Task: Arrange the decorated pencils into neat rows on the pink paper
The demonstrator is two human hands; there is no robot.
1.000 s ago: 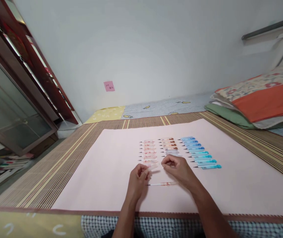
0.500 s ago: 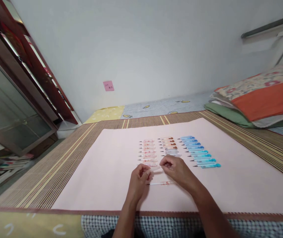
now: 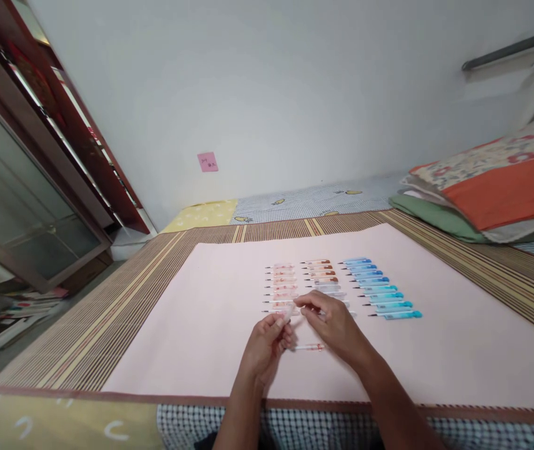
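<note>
Both hands meet over the pink sheet. The left hand pinches a clear pen between fingertips, tilted up toward the right hand, whose fingers close on the pen's far end. Another pen lies just under the hands. Three rows of pens sit just beyond.

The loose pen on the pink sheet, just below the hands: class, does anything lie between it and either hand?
Nothing visible does. The loose pen lies alone on the pink sheet, close between the left hand and right hand. The pen rows lie beyond the hands, not between.
</note>
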